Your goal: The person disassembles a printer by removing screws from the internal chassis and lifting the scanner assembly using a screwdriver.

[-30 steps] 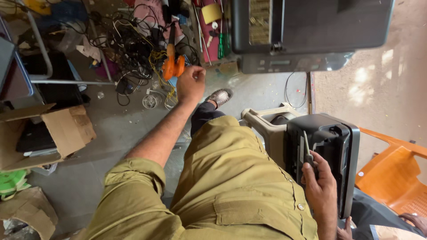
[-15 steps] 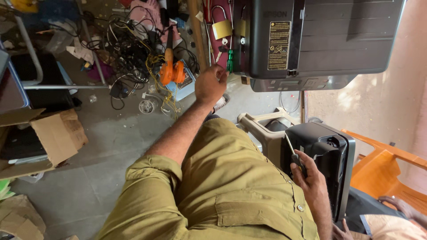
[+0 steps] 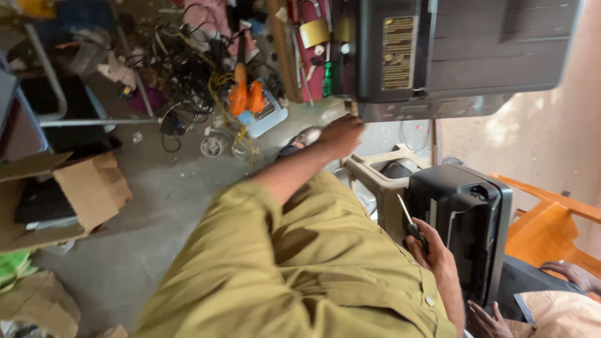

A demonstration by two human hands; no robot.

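Screwdriver in 1 hand, other hand out at the big printer

Right hand (image 3: 432, 250) is closed around a screwdriver (image 3: 408, 219), long axis tilted, tip pointing up and a bit left, right beside the small black printer (image 3: 466, 219) (standing on end). Left hand (image 3: 340, 134) reaches out to the grey printer (image 3: 451, 50), fingers curled, can't tell if it grips anything

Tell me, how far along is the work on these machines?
Done: nothing clearly; the black machine looks closed, with no loose parts showing. In hand: the right hand holds a screwdriver against it, while the left hand reaches the grey machine. Left: probably most of the work.
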